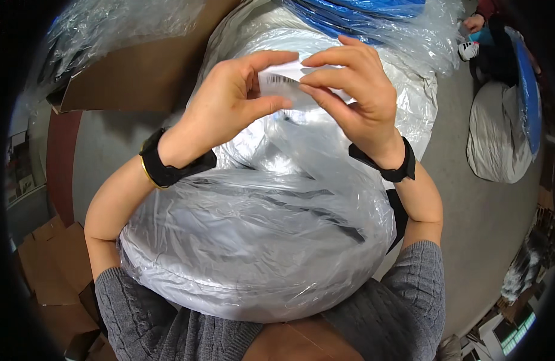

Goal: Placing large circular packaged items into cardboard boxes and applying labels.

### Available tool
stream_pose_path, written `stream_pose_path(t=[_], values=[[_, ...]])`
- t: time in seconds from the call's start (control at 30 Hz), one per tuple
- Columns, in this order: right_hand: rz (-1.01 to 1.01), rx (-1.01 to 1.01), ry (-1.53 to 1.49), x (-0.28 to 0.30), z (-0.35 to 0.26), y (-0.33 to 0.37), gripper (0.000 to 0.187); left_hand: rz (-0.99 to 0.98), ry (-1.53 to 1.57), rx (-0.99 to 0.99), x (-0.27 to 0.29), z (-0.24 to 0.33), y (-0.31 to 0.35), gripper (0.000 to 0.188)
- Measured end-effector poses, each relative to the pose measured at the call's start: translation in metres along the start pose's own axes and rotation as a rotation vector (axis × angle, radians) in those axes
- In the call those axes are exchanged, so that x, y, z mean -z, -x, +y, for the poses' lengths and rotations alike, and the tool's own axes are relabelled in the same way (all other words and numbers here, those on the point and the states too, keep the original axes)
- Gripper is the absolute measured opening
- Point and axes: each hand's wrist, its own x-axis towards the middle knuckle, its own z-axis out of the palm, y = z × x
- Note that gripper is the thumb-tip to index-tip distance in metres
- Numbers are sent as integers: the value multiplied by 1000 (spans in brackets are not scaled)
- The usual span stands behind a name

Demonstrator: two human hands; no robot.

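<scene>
A small white barcode label (280,79) is held up between my two hands, above the far part of a big clear plastic bag (253,240). My left hand (229,96) holds the label's left side, its index finger along the top and its thumb reaching below. My right hand (358,90) pinches the right end of the label with thumb and fingertips. The bag is wrinkled, has something white and bulky inside, and rests against my body. Loose folds of its film lie beneath my wrists. Both wrists wear black bands.
A brown cardboard box (127,78) with clear plastic film stands at the far left. White and blue wrapped bundles (355,18) lie ahead. On the right, a person's hand (473,23) shows near a white and blue bundle (500,132). Flattened cardboard (55,271) lies at lower left.
</scene>
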Motion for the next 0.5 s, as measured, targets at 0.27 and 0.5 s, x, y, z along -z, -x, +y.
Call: stream_pose_path(t=[0.27, 0.5], values=[[466, -717, -846, 6, 125, 38, 16, 539, -87, -253, 35, 1, 8, 54], [-272, -1162, -1321, -115, 59, 64, 31, 746, -180, -363, 69, 8, -1, 62]])
